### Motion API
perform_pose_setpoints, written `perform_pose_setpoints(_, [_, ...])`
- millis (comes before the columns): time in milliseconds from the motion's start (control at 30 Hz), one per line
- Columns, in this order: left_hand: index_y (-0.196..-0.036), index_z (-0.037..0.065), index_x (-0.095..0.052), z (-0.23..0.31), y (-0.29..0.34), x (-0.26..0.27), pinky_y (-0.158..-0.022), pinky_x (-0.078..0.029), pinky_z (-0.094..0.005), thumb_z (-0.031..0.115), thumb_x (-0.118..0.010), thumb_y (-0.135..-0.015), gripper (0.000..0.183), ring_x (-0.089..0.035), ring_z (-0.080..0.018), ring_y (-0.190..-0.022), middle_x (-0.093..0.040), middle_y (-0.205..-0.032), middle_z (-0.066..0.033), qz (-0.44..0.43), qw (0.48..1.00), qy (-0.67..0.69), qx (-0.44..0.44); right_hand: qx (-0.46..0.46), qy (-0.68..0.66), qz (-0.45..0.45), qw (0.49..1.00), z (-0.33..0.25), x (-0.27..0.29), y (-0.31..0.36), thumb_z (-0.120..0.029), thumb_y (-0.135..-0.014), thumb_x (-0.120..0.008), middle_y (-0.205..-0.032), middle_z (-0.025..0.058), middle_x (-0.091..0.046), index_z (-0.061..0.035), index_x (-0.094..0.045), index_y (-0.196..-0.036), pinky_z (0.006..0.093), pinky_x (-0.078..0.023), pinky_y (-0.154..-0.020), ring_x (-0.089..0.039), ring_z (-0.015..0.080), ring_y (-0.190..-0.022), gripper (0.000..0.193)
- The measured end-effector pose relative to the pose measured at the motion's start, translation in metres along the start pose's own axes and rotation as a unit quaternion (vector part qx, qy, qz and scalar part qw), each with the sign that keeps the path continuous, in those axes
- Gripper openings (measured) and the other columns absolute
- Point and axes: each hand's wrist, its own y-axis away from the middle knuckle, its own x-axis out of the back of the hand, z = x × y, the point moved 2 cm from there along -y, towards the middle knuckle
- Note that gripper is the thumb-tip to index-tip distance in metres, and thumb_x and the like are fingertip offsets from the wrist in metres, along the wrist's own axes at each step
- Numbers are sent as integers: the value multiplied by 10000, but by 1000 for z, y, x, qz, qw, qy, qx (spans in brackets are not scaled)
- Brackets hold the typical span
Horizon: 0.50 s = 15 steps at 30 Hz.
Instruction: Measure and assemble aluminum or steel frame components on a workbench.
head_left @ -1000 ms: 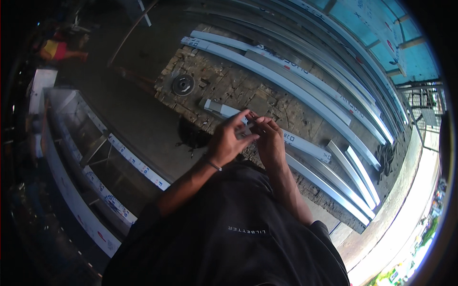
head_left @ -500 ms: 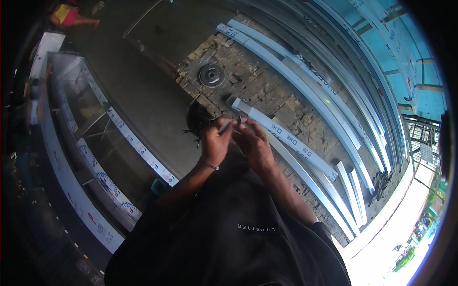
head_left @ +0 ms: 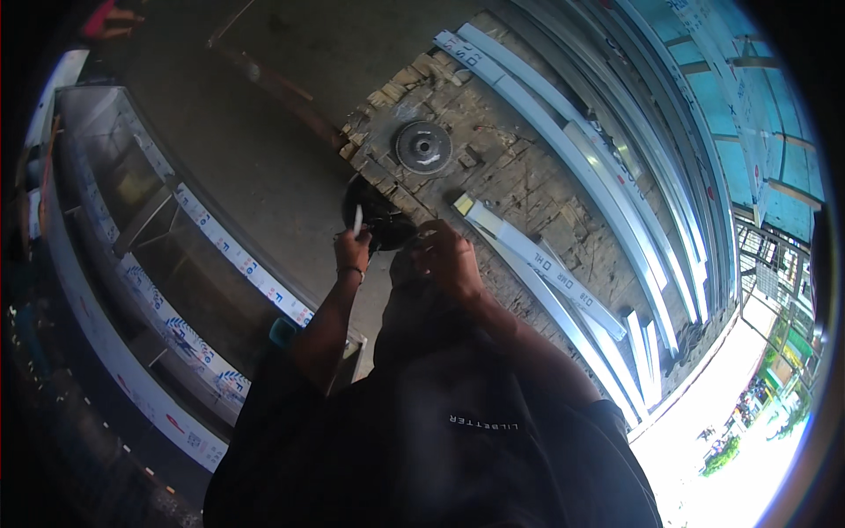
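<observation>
Your left hand (head_left: 352,253) has its fingers closed around a slim white stick (head_left: 358,219); it pokes out past your fingertips, long axis pointing roughly away from you; hand and stick both sit off the bench (head_left: 519,185), outside its near long edge and on your side of the left corner; your right hand (head_left: 451,257) is well apart from it, over by that same edge, fingers curled in, and I honestly can't tell if they're pinching anything; the printed square tube (head_left: 543,261) has its open end just beyond those right fingers, with its length running roughly along the near edge; so right's the closer hand for the tube, left has the stick; grey disc (head_left: 423,148) lies near the left corner, beyond both hands; dark object (head_left: 389,231) by the edge is too murky to name
</observation>
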Motion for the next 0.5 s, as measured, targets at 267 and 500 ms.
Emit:
perform_pose_setpoints(267, [-895,-5,-711,-5,-15,12,-560,-521,-337,248,-730,-881,254,-653,-159,-577,-705,-749,-79,-64,981,126,136,-49,4,13,999,18,-8,-22,-76,-875,-747,-861,32,-715,-4,-702,-1019,255,-526,-596,-651,84,-698,168])
perform_pose_setpoints(500, [-985,3,-702,-1,-13,15,-478,-446,-266,165,-746,-878,198,-569,-89,-544,-673,-759,-32,-68,972,195,109,-89,-72,-34,993,-1,-32,-33,-53,-817,-743,-837,56,-730,-31,-731,-960,301,-547,-667,-687,125,-746,146])
